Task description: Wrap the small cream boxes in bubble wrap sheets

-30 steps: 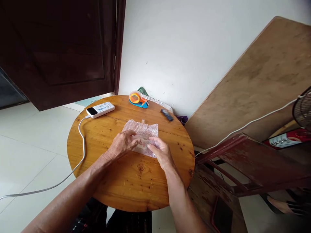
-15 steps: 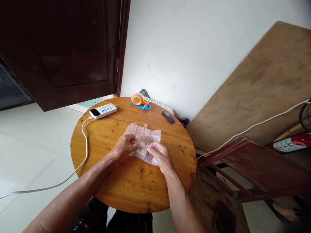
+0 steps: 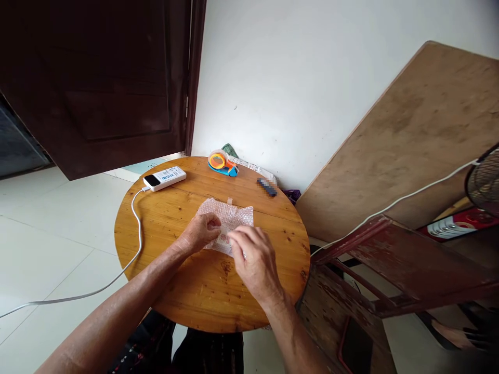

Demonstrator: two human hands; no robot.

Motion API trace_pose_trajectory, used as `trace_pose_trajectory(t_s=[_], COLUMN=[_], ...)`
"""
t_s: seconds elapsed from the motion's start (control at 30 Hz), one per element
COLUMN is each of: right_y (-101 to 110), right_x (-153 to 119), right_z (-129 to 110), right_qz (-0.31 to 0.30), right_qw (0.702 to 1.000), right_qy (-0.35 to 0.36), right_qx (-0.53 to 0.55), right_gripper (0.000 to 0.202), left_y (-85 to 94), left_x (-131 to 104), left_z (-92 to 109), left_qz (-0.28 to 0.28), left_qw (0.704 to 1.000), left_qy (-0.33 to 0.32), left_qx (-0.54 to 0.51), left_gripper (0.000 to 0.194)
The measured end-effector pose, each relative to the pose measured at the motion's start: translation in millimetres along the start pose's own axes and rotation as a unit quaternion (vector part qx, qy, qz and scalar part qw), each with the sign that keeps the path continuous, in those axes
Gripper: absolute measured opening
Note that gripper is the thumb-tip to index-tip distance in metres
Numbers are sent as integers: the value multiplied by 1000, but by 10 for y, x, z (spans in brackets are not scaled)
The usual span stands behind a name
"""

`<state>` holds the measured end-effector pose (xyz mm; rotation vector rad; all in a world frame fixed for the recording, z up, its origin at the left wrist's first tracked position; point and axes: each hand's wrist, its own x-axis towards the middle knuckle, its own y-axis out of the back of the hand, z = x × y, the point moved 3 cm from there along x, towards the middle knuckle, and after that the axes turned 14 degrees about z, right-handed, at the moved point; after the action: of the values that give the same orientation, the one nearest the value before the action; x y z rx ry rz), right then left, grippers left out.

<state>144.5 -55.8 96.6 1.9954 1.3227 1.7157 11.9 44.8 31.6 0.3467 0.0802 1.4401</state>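
A sheet of bubble wrap (image 3: 228,209) lies spread on the round wooden table (image 3: 175,298). On top of it is a small clear plastic packet (image 3: 223,240) with red markings; its contents cannot be made out. My left hand (image 3: 198,232) is closed at the packet's left side, thumb and fingers pinching its edge. Raised over the right side of the wrap, my right hand (image 3: 253,259) has its fingers curled and drawn together near the packet. Whatever its fingertips hold, if anything, is too small to name.
A tape dispenser (image 3: 223,162) stands at the table's back, beside a blurred dark object (image 3: 267,187). At the back left lies a white device (image 3: 164,178) with a cable (image 3: 137,228) running off the table. A wooden chair (image 3: 421,265) stands on the right.
My right hand has risen off the packet and turned, its back now facing up. The left hand stays nearly in place. More of the red markings shows, and the view has shifted slightly.
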Motion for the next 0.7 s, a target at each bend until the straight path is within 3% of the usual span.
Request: trace_pose_trajectory(t_s=[0.13,0.3,0.47,0.6,0.7], right_y=[-199,-320,-299,-329,-352], right_x=[-20,-47,-12,13,22], right_z=[-65,111,67,30,31], right_qz=[-105,-123,-148,-159,-160], right_qw=[993,992,986,980,976], right_qy=[37,30,46,71,90], right_qx=[-26,-22,-63,-97,-114], right_gripper=[25,24,26,20,17], left_y=[18,310,644,665,617], left_x=[13,5,-51,-106,-124], left_z=[-19,-62,-88,-87,-83], left_qz=[10,24,53,34,18], left_qw=[1000,996,977,959,956], left_qy=[-1,-4,15,60,114], left_qx=[25,83,205,276,271], left_gripper=[12,24,25,36,47])
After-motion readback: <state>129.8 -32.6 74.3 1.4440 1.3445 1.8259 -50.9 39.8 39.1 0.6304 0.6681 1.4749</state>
